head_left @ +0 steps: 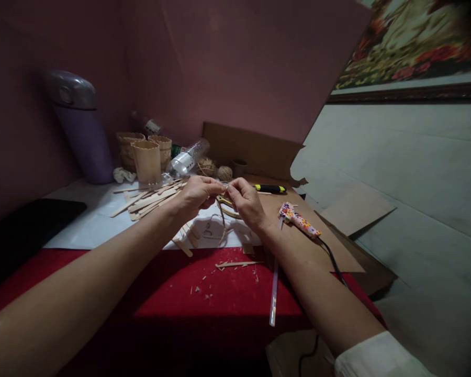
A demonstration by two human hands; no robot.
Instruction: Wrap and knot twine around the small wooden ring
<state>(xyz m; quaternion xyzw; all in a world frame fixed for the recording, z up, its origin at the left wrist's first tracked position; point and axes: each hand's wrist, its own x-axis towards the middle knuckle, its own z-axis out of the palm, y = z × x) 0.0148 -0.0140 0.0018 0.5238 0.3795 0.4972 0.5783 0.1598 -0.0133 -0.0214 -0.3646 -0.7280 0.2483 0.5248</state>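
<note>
Over the middle of the table, my left hand [200,195] and my right hand [245,201] meet fingertip to fingertip, both closed in a pinch. A thin length of twine [223,222] hangs below them, and its upper end runs up to the pinched fingers. What lies right between the fingertips is small and mostly hidden. A yellow and dark looped handle [230,211], perhaps of scissors, shows just beneath my hands. To the left of my left hand lies a pile of wooden craft sticks [153,201]. Behind my right hand rests a yellow and black utility knife [270,188].
A flower-patterned glue gun [300,220] lies on cardboard [333,248] at right, with a clear glue stick [273,298] near the edge. Twine balls [225,173], a plastic bottle [188,158], wooden cups [147,163] and a purple flask [82,136] stand behind. Wood scraps litter the red cloth [160,288].
</note>
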